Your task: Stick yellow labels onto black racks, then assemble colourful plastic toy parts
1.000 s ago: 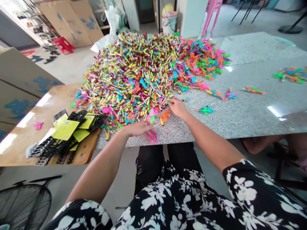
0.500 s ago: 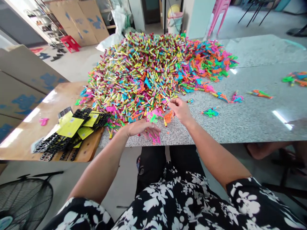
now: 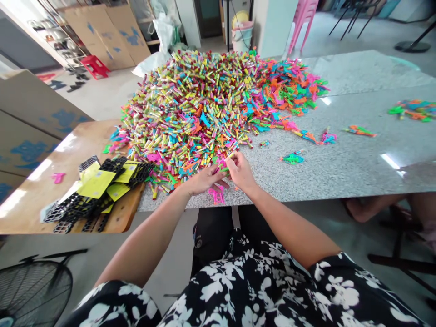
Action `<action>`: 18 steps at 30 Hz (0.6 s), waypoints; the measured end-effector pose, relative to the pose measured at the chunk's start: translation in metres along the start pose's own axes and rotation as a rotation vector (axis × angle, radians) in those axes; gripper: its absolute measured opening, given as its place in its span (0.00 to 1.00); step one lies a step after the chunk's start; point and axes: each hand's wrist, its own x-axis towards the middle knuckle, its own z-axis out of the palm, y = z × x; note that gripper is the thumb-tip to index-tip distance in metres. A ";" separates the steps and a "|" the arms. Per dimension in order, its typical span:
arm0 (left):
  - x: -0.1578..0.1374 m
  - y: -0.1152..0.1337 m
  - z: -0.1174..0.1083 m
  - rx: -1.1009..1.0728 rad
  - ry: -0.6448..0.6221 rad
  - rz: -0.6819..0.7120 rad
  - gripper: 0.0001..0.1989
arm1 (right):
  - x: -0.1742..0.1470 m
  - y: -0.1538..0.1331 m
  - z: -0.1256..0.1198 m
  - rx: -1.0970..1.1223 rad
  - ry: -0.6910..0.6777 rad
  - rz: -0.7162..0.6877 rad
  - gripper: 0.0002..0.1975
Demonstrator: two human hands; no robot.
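My left hand (image 3: 205, 180) is at the near edge of the grey speckled table, its fingers closed around a small green plastic toy gun (image 3: 223, 167), partly hidden. My right hand (image 3: 241, 171) meets it there, thumb and fingertips pinched on a small yellow tube (image 3: 233, 155). Tube and toy are close together; whether they touch is hidden by the fingers. Just below my left fingers lies a pink toy gun (image 3: 217, 195). Behind both hands rises a big heap of small tubes (image 3: 190, 104) with yellow labels and dark red ends, mixed with colourful toy guns.
More toy guns (image 3: 289, 86) are heaped at the back right. A few toys with tubes, among them a blue-green one (image 3: 293, 157), lie to the right. Black plastic racks with yellow cards (image 3: 98, 184) cover part of the wooden board (image 3: 126, 218). A fan (image 3: 34, 290) stands lower left.
My right hand has moved left and down from the heap's edge, bringing the tube to my left hand. My left hand has lifted slightly off the pink toy gun, which shows more now.
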 end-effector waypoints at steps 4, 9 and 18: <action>-0.002 -0.008 -0.001 0.062 0.006 0.062 0.27 | 0.001 -0.002 -0.010 0.026 -0.106 0.036 0.09; -0.005 -0.010 -0.008 0.116 0.065 0.130 0.23 | -0.002 -0.006 -0.021 0.066 -0.158 -0.006 0.11; -0.003 -0.005 -0.017 0.027 -0.009 0.105 0.20 | -0.010 0.001 -0.023 0.108 -0.070 -0.068 0.08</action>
